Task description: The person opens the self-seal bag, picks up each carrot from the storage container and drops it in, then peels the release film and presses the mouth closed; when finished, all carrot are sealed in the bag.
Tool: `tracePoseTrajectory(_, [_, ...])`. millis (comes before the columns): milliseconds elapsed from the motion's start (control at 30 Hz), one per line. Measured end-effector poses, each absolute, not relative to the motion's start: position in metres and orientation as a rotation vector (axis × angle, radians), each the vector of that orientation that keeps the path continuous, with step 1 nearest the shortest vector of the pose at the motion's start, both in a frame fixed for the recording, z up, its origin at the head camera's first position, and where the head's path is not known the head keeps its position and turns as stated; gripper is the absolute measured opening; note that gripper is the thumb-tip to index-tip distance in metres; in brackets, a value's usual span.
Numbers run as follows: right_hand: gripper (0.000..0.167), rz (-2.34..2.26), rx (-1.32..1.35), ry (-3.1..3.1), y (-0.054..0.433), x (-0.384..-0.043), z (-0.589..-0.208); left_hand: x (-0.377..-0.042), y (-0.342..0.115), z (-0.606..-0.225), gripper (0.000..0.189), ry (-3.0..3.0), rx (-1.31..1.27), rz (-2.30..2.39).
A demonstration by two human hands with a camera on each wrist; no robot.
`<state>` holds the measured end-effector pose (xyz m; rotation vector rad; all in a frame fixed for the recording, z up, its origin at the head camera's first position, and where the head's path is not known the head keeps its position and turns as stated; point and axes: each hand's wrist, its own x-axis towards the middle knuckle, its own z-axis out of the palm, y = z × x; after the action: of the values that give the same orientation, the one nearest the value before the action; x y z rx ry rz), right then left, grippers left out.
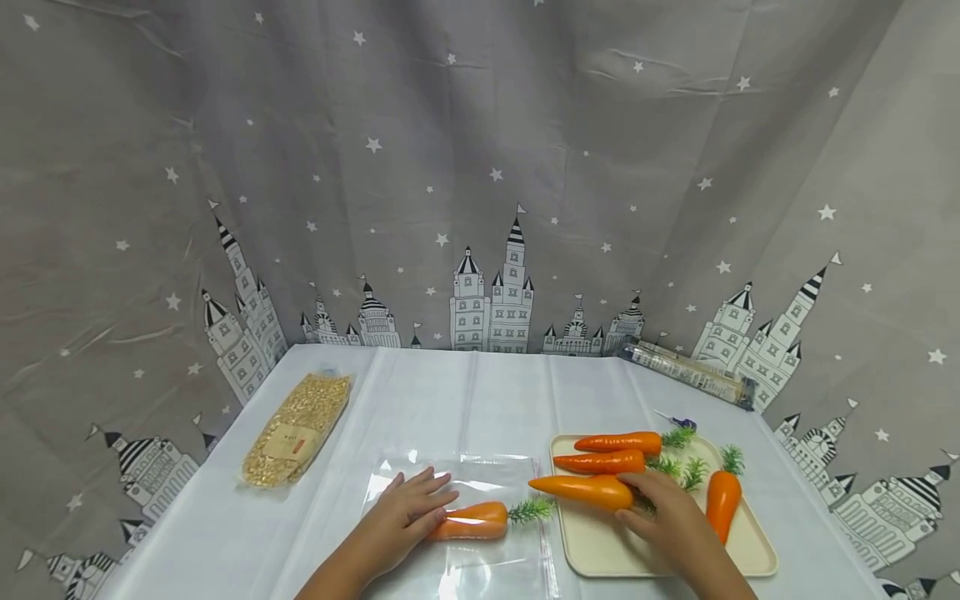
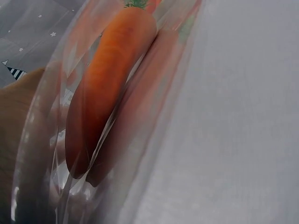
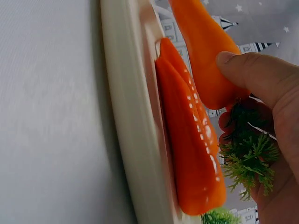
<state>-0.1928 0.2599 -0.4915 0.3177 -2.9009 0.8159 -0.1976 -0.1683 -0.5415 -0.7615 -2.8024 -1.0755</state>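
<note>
My right hand (image 1: 663,512) grips an orange toy carrot (image 1: 581,490) by its thick end, over the left part of a cream tray (image 1: 600,562). In the right wrist view the thumb presses this carrot (image 3: 205,56), and its green leaves (image 3: 252,158) hang by the palm. A clear plastic bag (image 1: 487,575) lies flat on the table with another carrot (image 1: 480,522) inside, leafy top toward the right edge. My left hand (image 1: 405,517) rests on the bag with fingers spread, beside that carrot's tip. Through clear film the left wrist view shows the bagged carrot (image 2: 112,79).
Two more carrots (image 1: 600,462) lie at the tray's back left, and another carrot (image 1: 722,504) at its right side. Behind the tray is a small purple item (image 1: 681,423). A packet of grains (image 1: 300,429) lies left, a long wrapped pack (image 1: 686,372) back right, before a grey curtain (image 1: 420,167).
</note>
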Motion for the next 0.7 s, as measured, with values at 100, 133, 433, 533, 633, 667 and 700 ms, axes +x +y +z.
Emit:
tracePoseTrajectory(100, [0.046,0.813,0.331,-2.891,0.255,-0.196,-0.492,-0.198,-0.168,-0.542,0.04,-2.799,-0.768,-1.073])
tracePoseTrajectory(133, [0.046,0.815,0.334,-2.889,0.253,-0.197,-0.493,-0.198,-0.168,-0.542,0.04,-2.799,-0.769,-1.07])
tracePoseTrajectory(433, [0.045,0.8,0.352,-2.898,0.238,-0.202,-0.49,-0.2,-0.168,-0.541,0.038,-2.792,-0.787,-1.055])
tracePoseTrajectory(533, [0.044,0.795,0.368,-2.894,0.231,-0.204,-0.491,-0.2,-0.168,-0.541,0.039,-2.798,-0.788,-1.073])
tracePoseTrajectory(633, [0.045,0.789,0.406,-2.88,0.222,-0.206,-0.493,-0.2,-0.169,-0.541,0.039,-2.798,-0.785,-1.087])
tracePoseTrajectory(667, [0.045,0.789,0.419,-2.875,0.219,-0.206,-0.494,-0.199,-0.169,-0.541,0.039,-2.796,-0.786,-1.087])
tracePoseTrajectory(700, [0.046,0.786,0.433,-2.872,0.216,-0.206,-0.495,-0.199,-0.169,-0.541,0.039,-2.796,-0.787,-1.091])
